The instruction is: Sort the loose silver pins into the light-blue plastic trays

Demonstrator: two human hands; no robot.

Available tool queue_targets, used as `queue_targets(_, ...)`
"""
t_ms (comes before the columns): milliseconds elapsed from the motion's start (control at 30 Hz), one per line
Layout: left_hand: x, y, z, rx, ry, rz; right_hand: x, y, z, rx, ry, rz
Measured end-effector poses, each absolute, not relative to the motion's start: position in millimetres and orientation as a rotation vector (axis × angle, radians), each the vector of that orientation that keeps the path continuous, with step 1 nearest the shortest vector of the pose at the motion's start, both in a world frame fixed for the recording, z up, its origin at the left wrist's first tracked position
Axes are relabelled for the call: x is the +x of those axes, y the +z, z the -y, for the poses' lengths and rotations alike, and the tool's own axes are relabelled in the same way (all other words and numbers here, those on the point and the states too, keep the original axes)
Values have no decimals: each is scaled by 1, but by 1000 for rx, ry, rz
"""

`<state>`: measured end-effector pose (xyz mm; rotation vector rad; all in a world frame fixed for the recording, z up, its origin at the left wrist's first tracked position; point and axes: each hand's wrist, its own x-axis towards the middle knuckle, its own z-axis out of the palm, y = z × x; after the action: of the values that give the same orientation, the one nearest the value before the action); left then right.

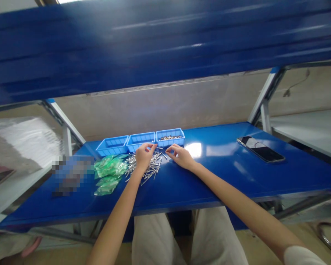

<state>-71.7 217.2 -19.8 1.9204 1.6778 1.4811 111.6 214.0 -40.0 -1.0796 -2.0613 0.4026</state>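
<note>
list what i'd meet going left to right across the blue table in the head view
green plastic bags → pile of loose metal pins → right hand → phone

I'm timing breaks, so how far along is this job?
Partly done, it seems: metal pieces lie in the right tray. In hand: the left hand is over the loose pile, the right hand beside it; whether their fingers hold pieces is unclear. Apparently left: that pile, larger than the tray's lot. The green bags' contents I can't tell.
</note>
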Motion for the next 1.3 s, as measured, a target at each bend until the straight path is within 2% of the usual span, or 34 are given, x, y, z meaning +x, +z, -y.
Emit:
queue_targets(133,-81,-18,-223,1389,1697,-1608,112,-43,-212,-1090,432,2153)
queue_targets(233,-86,-16,-227,1219,1782,-1486,112,-44,-212,-1108,423,2192)
queue_targets(567,-85,-11,-230,1030,1831,-1245,113,-45,-211,-1148,439,2234)
queue_targets(1100,-90,-16,-228,1039,1646,-1133,116,-45,-213,-1128,499,2210)
queue_targets(1300,-92,-10,-225,944,1663,-1114,118,-48,-216,-1169,367,2132)
